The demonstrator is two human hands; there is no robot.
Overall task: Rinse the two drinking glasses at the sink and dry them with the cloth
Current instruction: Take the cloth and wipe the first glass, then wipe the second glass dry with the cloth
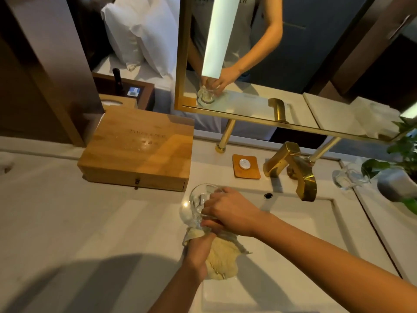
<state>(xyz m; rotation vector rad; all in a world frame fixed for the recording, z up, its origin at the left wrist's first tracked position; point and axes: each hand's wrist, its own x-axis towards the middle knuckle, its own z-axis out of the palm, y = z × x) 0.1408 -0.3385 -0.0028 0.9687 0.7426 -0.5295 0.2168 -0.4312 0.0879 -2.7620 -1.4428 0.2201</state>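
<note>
One glass (pixel 198 204) is clasped round its wall by the right hand (pixel 230 211), fingers curled. The soft cloth (pixel 222 260) is gripped below them by the left hand (pixel 198 251). Judged slippery, fragile: wall hold preferred.

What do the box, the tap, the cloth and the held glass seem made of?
Box: pale wood, maybe bamboo, satin; visible grain.
Tap: metal, polished gold finish; bright reflections.
Cloth: soft cream fabric, matte; crumpled in the left hand.
Glass: clear glass, glossy; see-through, in the right hand.
</note>
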